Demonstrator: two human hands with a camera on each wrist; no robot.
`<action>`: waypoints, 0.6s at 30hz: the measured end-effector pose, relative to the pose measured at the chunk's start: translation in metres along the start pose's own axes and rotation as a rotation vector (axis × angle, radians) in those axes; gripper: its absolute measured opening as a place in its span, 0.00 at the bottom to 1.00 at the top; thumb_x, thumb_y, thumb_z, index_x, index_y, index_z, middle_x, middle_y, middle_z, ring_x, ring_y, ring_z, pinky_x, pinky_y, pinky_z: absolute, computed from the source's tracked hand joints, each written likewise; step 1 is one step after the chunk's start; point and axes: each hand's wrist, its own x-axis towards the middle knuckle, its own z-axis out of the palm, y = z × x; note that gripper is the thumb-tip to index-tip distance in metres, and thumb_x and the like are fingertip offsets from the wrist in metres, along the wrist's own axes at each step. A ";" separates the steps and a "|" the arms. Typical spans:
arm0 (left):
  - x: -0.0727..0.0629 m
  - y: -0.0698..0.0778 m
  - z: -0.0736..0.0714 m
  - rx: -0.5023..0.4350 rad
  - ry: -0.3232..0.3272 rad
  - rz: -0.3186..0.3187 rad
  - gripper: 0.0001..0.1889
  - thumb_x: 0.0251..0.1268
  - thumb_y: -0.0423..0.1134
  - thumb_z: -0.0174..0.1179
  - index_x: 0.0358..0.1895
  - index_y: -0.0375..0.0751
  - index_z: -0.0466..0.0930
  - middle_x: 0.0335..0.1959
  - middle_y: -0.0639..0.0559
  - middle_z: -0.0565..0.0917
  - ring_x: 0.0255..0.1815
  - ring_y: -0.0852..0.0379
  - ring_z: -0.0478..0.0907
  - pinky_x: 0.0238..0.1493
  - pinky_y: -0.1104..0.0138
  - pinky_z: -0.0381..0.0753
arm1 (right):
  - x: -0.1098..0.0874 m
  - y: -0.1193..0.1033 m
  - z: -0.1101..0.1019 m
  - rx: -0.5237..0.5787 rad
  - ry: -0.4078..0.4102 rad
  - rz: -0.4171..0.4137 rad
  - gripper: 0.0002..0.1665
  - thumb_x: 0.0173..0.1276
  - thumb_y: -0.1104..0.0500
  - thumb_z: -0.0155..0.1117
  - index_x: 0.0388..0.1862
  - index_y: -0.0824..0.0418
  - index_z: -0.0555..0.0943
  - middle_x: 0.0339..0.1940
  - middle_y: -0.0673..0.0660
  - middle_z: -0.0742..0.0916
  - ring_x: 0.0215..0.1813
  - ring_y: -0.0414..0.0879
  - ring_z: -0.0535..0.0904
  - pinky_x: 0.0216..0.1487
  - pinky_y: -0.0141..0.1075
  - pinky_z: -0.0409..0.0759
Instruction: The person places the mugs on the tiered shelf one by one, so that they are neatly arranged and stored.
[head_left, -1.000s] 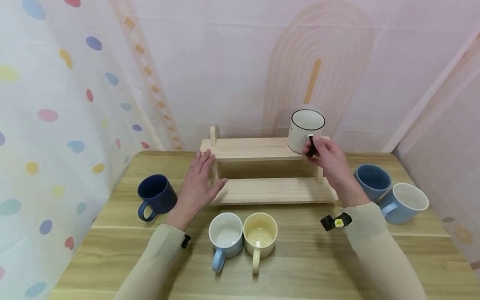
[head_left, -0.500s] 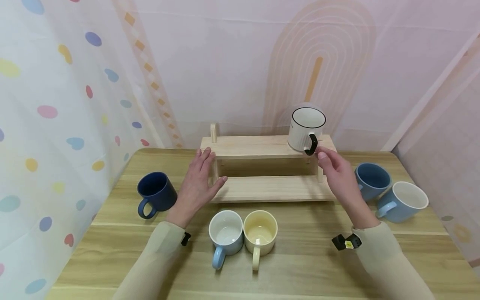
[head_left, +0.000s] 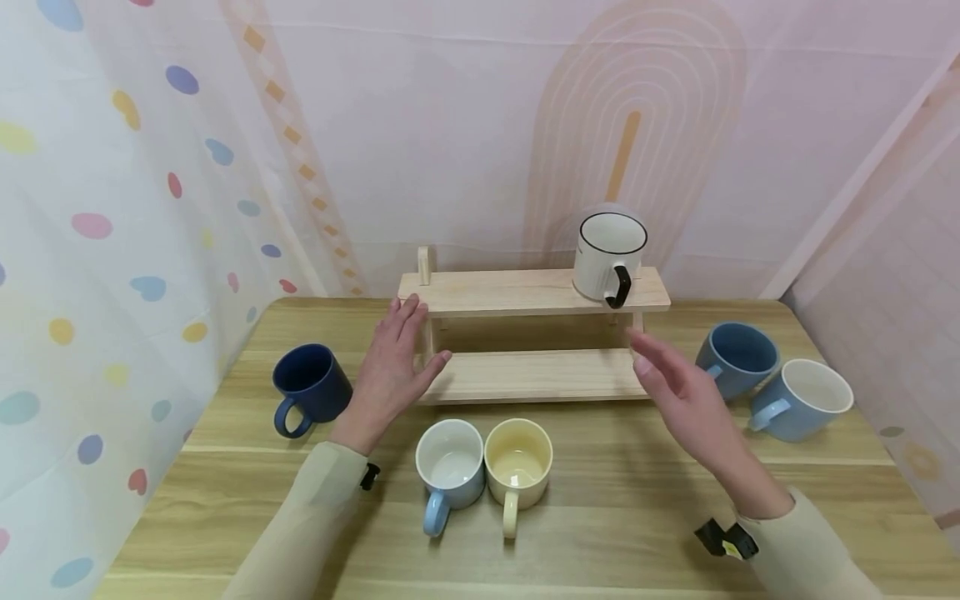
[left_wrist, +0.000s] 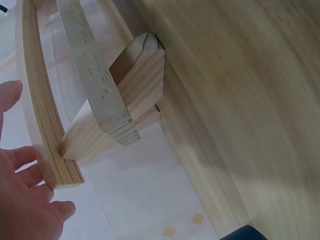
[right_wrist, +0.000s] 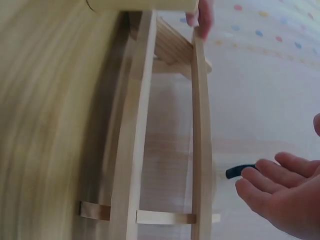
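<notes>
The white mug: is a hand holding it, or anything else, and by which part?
Nothing is held: the right hand is apart from the mug; the left hand only touches the shelf.

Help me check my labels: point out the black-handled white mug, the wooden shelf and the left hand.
Black-handled white mug (head_left: 600,268): head view, outer wall.
Wooden shelf (head_left: 498,292): head view, upper board.
Left hand (head_left: 387,371): head view, back of the hand.

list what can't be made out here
Round navy mug: left wrist view, mostly cut off by the bottom edge.
Curved black mug handle: right wrist view, one end behind the right hand.
Pale two-tier wooden shelf: head view, left end partly behind the left hand.
Small yellow label on the black wrist device: head view, too small to read.
</notes>
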 end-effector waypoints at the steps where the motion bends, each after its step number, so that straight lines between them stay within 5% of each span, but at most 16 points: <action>1: 0.000 0.000 0.000 -0.001 -0.003 -0.004 0.42 0.69 0.49 0.69 0.76 0.28 0.63 0.80 0.34 0.61 0.83 0.36 0.49 0.77 0.36 0.55 | -0.003 0.000 0.001 -0.004 -0.016 -0.013 0.29 0.86 0.49 0.49 0.79 0.58 0.68 0.77 0.58 0.75 0.76 0.57 0.71 0.70 0.39 0.75; 4: -0.001 0.000 -0.001 -0.006 -0.011 -0.011 0.41 0.69 0.50 0.68 0.76 0.28 0.63 0.80 0.35 0.60 0.84 0.37 0.49 0.78 0.37 0.54 | -0.012 -0.002 0.003 -0.018 -0.059 -0.050 0.28 0.86 0.51 0.50 0.79 0.57 0.70 0.76 0.57 0.75 0.74 0.58 0.72 0.64 0.29 0.75; 18: 0.003 -0.001 -0.007 0.046 -0.068 -0.007 0.42 0.74 0.55 0.62 0.79 0.29 0.59 0.81 0.34 0.60 0.83 0.36 0.50 0.80 0.40 0.51 | -0.050 -0.007 0.021 0.050 -0.209 -0.179 0.24 0.84 0.60 0.53 0.74 0.52 0.75 0.70 0.51 0.82 0.68 0.50 0.79 0.63 0.40 0.81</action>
